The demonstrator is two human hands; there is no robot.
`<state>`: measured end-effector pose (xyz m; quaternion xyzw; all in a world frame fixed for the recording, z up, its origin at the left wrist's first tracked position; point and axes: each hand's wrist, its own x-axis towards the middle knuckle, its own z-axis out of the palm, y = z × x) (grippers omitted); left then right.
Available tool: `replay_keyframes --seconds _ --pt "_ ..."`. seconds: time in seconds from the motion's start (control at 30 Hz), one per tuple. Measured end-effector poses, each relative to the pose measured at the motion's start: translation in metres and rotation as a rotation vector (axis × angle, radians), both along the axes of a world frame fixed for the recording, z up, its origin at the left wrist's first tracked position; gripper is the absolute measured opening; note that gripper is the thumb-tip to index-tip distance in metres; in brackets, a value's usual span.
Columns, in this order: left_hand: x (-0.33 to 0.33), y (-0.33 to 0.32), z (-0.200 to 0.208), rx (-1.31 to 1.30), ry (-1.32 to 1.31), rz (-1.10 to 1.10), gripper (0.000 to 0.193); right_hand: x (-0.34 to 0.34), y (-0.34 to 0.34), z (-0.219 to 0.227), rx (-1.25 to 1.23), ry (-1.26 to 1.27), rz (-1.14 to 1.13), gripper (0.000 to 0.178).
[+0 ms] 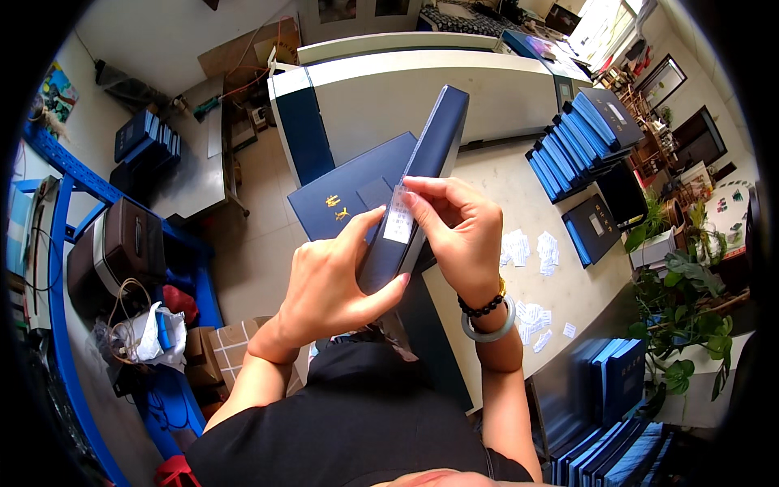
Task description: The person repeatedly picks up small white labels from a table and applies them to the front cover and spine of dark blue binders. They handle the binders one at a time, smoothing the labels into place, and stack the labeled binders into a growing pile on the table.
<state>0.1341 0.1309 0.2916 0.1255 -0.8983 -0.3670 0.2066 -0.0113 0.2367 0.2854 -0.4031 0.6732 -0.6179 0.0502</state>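
A dark blue file box (439, 134) is tilted up in front of me, its narrow spine facing me. My left hand (331, 272) grips its lower end, with the thumb at the near edge and the index finger along the spine. A white printed label (398, 219) lies lengthwise on the spine, seemingly in a clear sleeve. With thumb and index finger, my right hand (457, 223) pinches the label's upper end. Behind the held box, a second dark blue file box (324, 195) with gold lettering lies flat, partly covered.
Small white paper slips (547, 253) lie in loose piles on the pale table (510, 174). Stacked blue file boxes (580, 146) stand at its right, with more boxes (618, 377) at lower right. A large white machine (406, 93) spans the far side; a blue shelf rack (69, 325) stands left.
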Motion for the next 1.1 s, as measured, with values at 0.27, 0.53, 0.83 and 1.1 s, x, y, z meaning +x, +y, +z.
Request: replay_keyframes --seconds 0.27,0.53,0.83,1.1 --pt "-0.003 0.002 -0.009 -0.008 0.113 0.026 0.065 0.008 0.000 -0.004 -0.045 0.022 -0.080 0.011" --pt "-0.001 0.000 -0.002 -0.015 0.005 0.001 0.067 0.001 0.004 -0.001 0.066 0.112 -0.092 0.011" --pt "-0.001 0.001 -0.002 -0.037 0.004 -0.002 0.068 -0.006 -0.005 -0.008 0.036 0.056 -0.120 0.006" --pt "-0.001 0.001 -0.004 -0.061 0.007 -0.001 0.068 0.001 0.003 -0.002 0.104 0.076 -0.088 0.008"
